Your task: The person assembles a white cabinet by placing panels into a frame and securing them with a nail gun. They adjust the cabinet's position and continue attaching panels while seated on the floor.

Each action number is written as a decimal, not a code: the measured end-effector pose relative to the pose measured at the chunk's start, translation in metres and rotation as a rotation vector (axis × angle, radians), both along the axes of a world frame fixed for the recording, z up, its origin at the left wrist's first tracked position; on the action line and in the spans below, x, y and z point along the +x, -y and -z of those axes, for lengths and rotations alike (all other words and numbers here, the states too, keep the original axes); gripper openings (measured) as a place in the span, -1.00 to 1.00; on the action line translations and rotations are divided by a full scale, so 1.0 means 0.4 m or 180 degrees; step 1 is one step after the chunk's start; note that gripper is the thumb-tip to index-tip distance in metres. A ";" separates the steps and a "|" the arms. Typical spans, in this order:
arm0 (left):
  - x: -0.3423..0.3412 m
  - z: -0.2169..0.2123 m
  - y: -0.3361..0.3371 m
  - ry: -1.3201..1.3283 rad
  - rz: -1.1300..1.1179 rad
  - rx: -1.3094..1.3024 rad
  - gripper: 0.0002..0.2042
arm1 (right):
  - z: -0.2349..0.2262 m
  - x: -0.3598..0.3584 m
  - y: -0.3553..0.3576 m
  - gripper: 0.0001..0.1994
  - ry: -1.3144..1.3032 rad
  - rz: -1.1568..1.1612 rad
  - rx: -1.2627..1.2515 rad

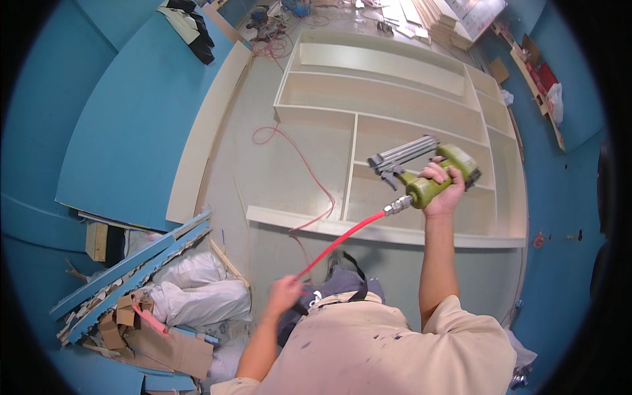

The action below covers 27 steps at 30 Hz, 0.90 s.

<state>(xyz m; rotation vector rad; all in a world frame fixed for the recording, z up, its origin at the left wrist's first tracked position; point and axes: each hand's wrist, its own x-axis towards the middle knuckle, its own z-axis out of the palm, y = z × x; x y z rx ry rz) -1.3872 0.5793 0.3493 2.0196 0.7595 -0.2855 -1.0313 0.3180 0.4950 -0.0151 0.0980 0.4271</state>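
Note:
My right hand (442,184) is wrapped round the grip of a green nail gun (454,161), raised over the wooden frame. Its silver magazine (405,153) points to the left. From the metal coupling (397,205) at the grip's end, a red air hose (349,236) runs down to my left hand (286,292). That hand is closed at the hose near my waist, slightly blurred. Below the gun, a large cream wooden shelf frame (316,226) with several compartments lies on the floor.
More thin hose (316,176) loops over the floor and across the frame. At the left are a blue panel (138,125), white sacks (204,299), and cardboard scraps (171,345). Stacked boards (428,20) lie at the back; a narrow ledge (536,92) holds things along the right wall.

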 end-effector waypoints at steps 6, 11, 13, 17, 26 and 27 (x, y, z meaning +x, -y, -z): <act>-0.173 -0.179 -0.703 0.1173 -0.1743 0.2442 -0.96 | -0.196 0.178 -0.108 -0.77 0.1319 0.0982 -0.2128; -0.185 -0.363 -1.094 0.2097 -0.2797 0.3768 -0.90 | -0.226 0.167 -0.318 -0.79 0.1078 0.0909 -0.0947; -0.226 -0.384 -1.278 0.1976 -0.2855 0.4251 -0.87 | -0.207 0.161 -0.437 -0.80 0.0861 0.1255 -0.1160; -0.302 -0.399 -1.642 0.1122 -0.3312 0.3678 -0.81 | -0.210 0.152 -0.682 -0.84 0.0444 0.1849 -0.1876; 0.096 -0.222 -1.833 0.1673 -0.1059 0.1337 -0.89 | -0.339 0.131 -0.985 -0.69 0.0869 0.3379 -0.3703; 0.156 -0.238 -1.766 0.1615 -0.0884 0.0922 -0.90 | -0.352 0.122 -1.020 -0.68 0.1053 0.3674 -0.4068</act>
